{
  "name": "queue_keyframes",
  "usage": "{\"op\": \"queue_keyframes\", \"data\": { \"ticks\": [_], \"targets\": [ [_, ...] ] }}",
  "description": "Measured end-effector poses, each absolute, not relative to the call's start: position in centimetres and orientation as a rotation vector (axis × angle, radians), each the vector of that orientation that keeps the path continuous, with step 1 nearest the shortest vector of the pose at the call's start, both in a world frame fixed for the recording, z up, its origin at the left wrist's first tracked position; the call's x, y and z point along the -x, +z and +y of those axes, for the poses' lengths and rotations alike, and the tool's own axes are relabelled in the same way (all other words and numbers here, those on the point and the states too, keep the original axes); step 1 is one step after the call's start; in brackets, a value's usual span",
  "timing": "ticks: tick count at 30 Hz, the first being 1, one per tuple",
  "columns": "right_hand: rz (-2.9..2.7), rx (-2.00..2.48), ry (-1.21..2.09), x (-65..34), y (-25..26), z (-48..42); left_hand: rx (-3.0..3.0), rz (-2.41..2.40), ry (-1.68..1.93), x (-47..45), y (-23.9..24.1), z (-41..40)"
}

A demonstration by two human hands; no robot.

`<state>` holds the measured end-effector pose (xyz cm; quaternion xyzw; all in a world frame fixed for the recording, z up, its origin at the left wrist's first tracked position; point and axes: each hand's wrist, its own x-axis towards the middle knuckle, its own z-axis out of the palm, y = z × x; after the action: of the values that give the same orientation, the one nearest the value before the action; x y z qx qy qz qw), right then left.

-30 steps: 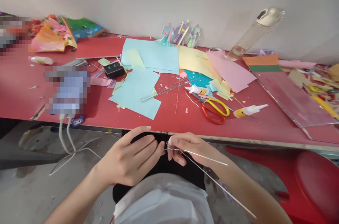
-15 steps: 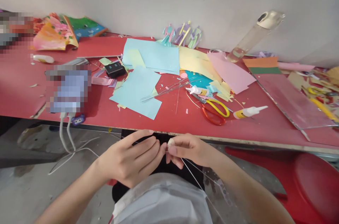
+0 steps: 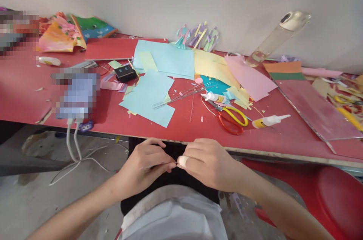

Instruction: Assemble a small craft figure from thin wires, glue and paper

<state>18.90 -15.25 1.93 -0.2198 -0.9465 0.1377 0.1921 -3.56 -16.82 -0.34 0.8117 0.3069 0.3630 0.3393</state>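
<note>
In front of the table edge, over my lap, the tips of my left hand (image 3: 149,164) and my right hand (image 3: 208,162) almost meet. Both hands are closed in a pinch on a thin wire (image 3: 176,163), of which only a tiny piece shows between the fingertips. A white wrap (image 3: 182,161) covers one finger of my right hand. Beyond the hands, several thin wires (image 3: 181,96) lie across a light blue paper sheet (image 3: 150,94) and the table. Scissors (image 3: 232,119) with one yellow and one red handle rest to the right.
The red table (image 3: 159,130) holds glue bottles (image 3: 270,120), a black box (image 3: 125,74), coloured paper and scraps. Paper figures (image 3: 198,35) and a tilted clear bottle (image 3: 275,39) lean against the wall. White cables (image 3: 72,141) hang over the edge; a red stool (image 3: 337,194) stands at right.
My right hand has turned palm-down and its fingers have curled in. My left fingers have drawn into a pinch. The long strand that trailed down from the right hand no longer shows.
</note>
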Motion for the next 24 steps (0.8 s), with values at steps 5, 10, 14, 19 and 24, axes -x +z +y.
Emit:
{"op": "queue_keyframes", "data": {
  "ticks": [5, 10, 14, 19, 24],
  "targets": [
    [-2.780, 0.357, -0.089, -19.3, 2.8, -15.1, -1.417, 0.797, 0.707, 3.4, -0.4, -17.4],
    [-2.773, 0.174, -0.325, -19.7, 3.5, -14.9, -0.778, 0.691, 0.606, 2.8, -1.6, -18.4],
    [-2.768, 0.474, -0.003, -19.8, 2.9, -15.0, -0.690, 0.716, 0.636, 2.5, -2.2, -18.7],
    [-2.490, 0.811, 0.760, -19.9, 2.7, -15.4, -1.002, 0.745, 0.568, 4.0, -1.4, -17.9],
    [-2.015, 1.117, 1.381, -20.3, 2.8, -15.8, -1.233, 0.813, 0.662, 6.4, -0.3, -17.5]
  ]
}}
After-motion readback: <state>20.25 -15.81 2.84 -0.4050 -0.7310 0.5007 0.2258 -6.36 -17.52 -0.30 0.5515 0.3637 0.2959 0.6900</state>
